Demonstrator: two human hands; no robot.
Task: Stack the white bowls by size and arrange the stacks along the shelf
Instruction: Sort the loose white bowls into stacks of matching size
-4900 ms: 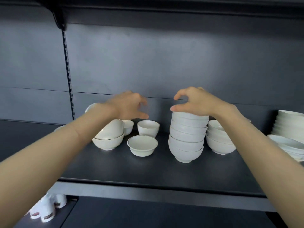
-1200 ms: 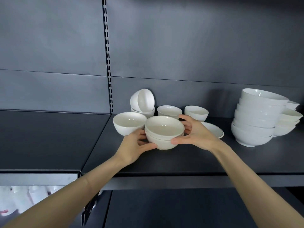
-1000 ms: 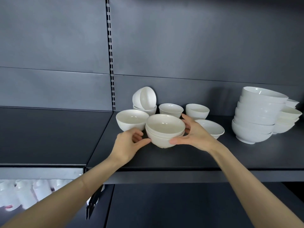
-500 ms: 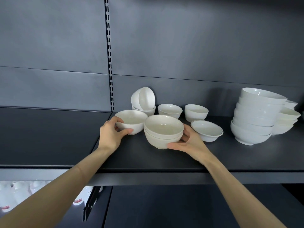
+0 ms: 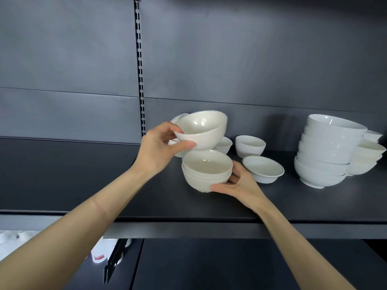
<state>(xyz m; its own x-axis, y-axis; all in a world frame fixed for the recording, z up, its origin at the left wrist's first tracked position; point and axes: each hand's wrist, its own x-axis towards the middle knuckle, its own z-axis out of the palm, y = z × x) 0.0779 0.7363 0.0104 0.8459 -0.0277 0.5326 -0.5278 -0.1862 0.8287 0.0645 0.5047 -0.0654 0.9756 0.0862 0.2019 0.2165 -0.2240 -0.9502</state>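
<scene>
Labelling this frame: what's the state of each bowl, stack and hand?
two-bowl stack, nested, upright on shelf
lifted bowl, airborne, tilted, above that stack
left hand, pinches lifted bowl's rim
right hand, holds two-bowl stack's side
shallow bowl, upright, unstacked
small bowl, upright, unstacked
tall stack, upright, untouched

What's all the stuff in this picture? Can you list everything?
held bowl: 1, white, tilted above the pair
pair: 2 nested bowls, white, mid shelf
shallow bowl: 1, white, right of the pair
small bowls: 2 clear, more hidden, white, at the back
tall stack: 1, white, right end
low stack: 1, white, behind the tall stack
shelf: 1, black, under the bowls
bottles: a few, white, below, lower left
left hand: 1, grips the held bowl
right hand: 1, holds the pair
</scene>
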